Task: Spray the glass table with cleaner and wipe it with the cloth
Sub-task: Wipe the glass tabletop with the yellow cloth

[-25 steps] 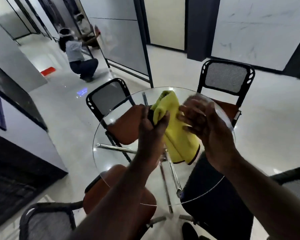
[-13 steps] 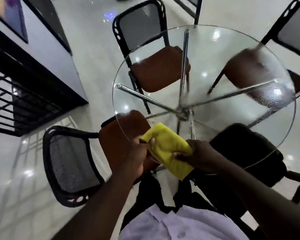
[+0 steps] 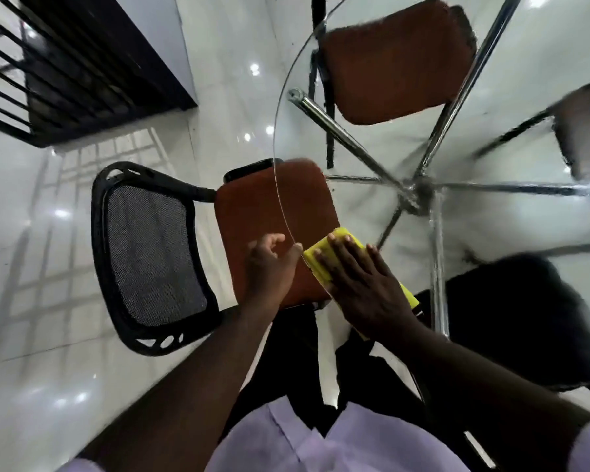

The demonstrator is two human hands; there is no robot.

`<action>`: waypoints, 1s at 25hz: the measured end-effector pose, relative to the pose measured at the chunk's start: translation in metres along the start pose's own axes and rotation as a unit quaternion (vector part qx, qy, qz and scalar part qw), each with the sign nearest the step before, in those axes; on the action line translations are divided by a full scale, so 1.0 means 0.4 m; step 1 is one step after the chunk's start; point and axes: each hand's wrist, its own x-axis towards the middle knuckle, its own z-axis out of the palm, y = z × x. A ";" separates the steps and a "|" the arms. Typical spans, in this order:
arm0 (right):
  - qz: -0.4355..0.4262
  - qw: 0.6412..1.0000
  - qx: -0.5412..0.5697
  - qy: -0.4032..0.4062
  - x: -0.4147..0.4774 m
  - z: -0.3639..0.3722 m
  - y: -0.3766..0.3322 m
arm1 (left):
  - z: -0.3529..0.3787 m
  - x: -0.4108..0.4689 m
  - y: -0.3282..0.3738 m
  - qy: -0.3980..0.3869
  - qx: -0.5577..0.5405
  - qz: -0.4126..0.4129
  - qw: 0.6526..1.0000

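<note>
Soft, light yellow cloth (image 3: 321, 257), folded at the near edge of the slippery, breakable glass table (image 3: 361, 212), pressed flat under the spread right hand (image 3: 365, 284), likely best pushed from on top; left hand (image 3: 269, 264) loose and empty beside the rim.

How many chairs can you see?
4: mesh-backed chair left of the glass table, orange-seated chair beyond it, blurred chair at right, black chair at lower right. More may be out of view.

My right hand (image 3: 365, 284) hides most of the yellow cloth (image 3: 315, 267), and the glass table (image 3: 361, 216) is cut off top and right.
</note>
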 end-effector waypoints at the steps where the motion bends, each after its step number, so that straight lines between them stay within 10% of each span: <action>1: 0.013 1.000 -0.005 -0.001 0.020 0.010 -0.006 | -0.013 0.020 -0.010 -0.006 -0.003 0.001 1.000; 15: 0.131 0.988 0.033 0.074 0.794 -0.080 0.117 | -0.026 0.249 -0.014 -0.033 -0.029 0.055 0.997; 25: 0.070 0.997 -0.030 0.025 0.002 0.001 0.214 | 0.159 0.357 0.130 0.037 -0.072 0.090 0.993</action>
